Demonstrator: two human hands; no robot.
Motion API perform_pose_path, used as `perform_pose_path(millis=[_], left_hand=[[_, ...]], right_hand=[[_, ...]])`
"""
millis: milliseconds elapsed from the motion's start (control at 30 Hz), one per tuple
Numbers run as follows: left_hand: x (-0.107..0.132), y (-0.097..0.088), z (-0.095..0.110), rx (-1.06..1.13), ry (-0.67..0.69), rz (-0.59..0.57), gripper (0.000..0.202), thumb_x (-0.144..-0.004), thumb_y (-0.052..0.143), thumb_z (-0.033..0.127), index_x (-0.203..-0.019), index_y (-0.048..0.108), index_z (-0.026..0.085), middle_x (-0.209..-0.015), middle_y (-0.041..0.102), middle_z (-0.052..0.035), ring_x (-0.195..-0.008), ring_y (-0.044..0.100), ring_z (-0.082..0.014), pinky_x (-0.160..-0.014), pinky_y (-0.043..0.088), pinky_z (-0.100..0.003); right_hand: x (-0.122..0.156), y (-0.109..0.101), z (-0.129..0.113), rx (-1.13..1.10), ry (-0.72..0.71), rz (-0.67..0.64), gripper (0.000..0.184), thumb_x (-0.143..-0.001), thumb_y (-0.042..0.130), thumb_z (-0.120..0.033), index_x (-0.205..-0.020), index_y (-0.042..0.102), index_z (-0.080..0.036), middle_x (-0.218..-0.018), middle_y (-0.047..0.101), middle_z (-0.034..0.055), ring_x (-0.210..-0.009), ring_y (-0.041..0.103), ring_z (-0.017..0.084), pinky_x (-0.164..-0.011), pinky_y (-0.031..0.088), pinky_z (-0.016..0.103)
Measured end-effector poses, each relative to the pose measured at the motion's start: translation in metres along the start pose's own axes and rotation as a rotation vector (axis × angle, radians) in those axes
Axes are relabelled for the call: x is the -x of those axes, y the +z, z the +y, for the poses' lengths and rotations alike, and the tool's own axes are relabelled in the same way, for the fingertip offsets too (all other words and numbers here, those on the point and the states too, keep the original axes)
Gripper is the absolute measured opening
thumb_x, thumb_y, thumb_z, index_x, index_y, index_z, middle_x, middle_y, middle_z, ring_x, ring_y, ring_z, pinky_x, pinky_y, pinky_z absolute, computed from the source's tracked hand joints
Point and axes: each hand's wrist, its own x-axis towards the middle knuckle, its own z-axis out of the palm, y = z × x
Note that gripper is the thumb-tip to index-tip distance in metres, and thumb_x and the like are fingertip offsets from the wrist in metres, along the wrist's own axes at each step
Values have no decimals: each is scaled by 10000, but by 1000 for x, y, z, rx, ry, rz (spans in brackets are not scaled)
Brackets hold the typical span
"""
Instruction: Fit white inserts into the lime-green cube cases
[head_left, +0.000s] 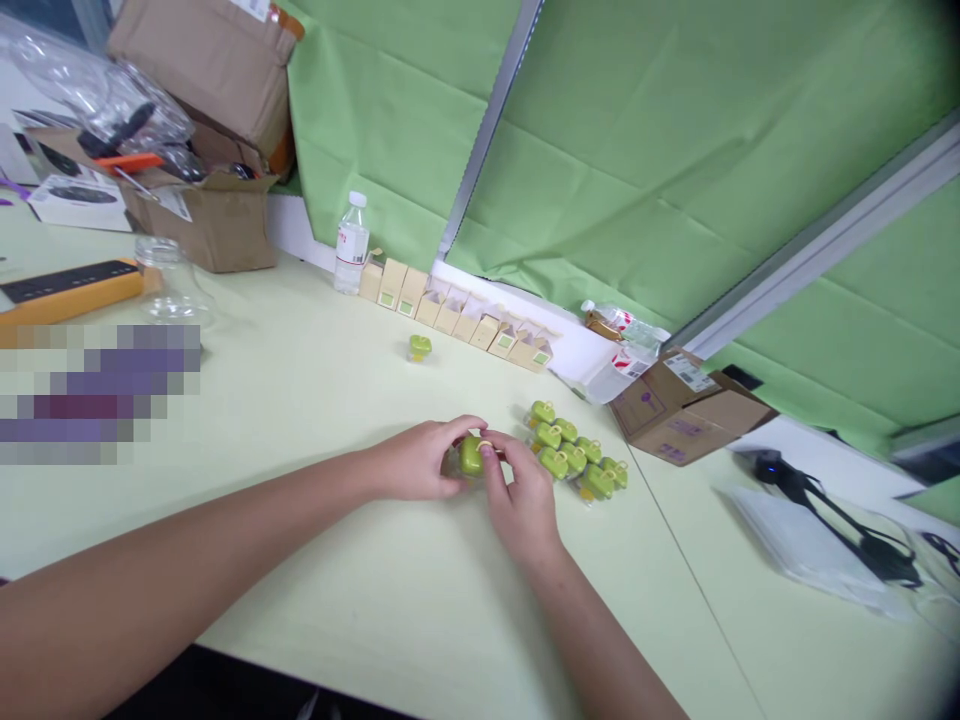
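Note:
Both hands meet over a small green item [471,455] in a clear wrapper on the pale table [337,560]. My left hand [420,460] curls round its left side. My right hand [521,495] pinches its right side with fingertips together. Just to the right lies a cluster of several similar green items [577,455] in clear wrappers. One more green item [419,347] stands alone farther back. A row of several small tan boxes [457,312] lines the wall.
A water bottle [351,245] stands at the left end of the box row. Brown cartons [217,215] and a glass jar [169,280] sit at the back left. A small cardboard box [686,410] and plastic bags [825,540] lie to the right.

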Motion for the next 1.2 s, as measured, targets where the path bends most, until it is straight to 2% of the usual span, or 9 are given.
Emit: perform_pose_path(millis=[167,333,633,833,933,1100,1200], left_hand=[[0,-1,1,-33,-13,-15,703,-745,685,229,-1391,409,259,-1021,670,-42,-849,647,-204,-739,492,-305],[0,0,0,-52,-31,-4,712,-732,699,232,-1387,421,260,-983,662,-29,-816,629,-193,-705,474,-288],[0,-1,-2,-25,-23,-17,687,-739,707,254,-1371,440,277,-1112,671,-54,-927,651,-227,-809,490,-324],[0,0,-2,-37,-30,-18,683,-743,699,255,-1375,439,270,-1100,674,-55,-935,653,-229,-808,494,-328],[0,0,-4,-25,-27,-16,699,-730,701,240,-1378,439,269,-1160,664,-62,-963,650,-230,-825,493,-330],[1,1,-5,-11,-27,-24,702,-736,677,205,-1387,421,265,-1163,661,-59,-905,652,-209,-809,510,-334],[1,1,-4,-22,4,-7,738,-722,696,205,-1401,411,260,-1274,605,-83,-1047,626,-238,-894,510,-361]], right_hand=[[0,-1,-2,33,-47,11,199,-978,508,-257,-1106,660,-265,-1097,715,60,-1024,655,238,-893,504,400],[-1,-2,0,92,-105,-35,191,-982,499,-220,-1102,646,-242,-1084,714,53,-1002,652,215,-880,511,374],[-4,-9,-1,132,-141,-34,191,-982,491,-191,-1096,638,-233,-1070,713,50,-999,650,204,-886,508,364],[-4,-9,-2,154,-170,-62,192,-979,487,-182,-1091,636,-226,-1081,709,58,-1022,637,213,-909,496,371],[-3,-6,-2,148,-140,-123,197,-979,476,-183,-1077,641,-227,-1064,711,56,-1013,639,216,-897,496,362],[-4,-3,0,90,-38,-208,189,-981,470,-210,-1067,637,-229,-1050,706,49,-976,650,208,-871,500,346],[-4,-1,3,2,48,-236,181,-984,464,-251,-1069,622,-229,-1046,696,47,-945,654,196,-834,516,326]])
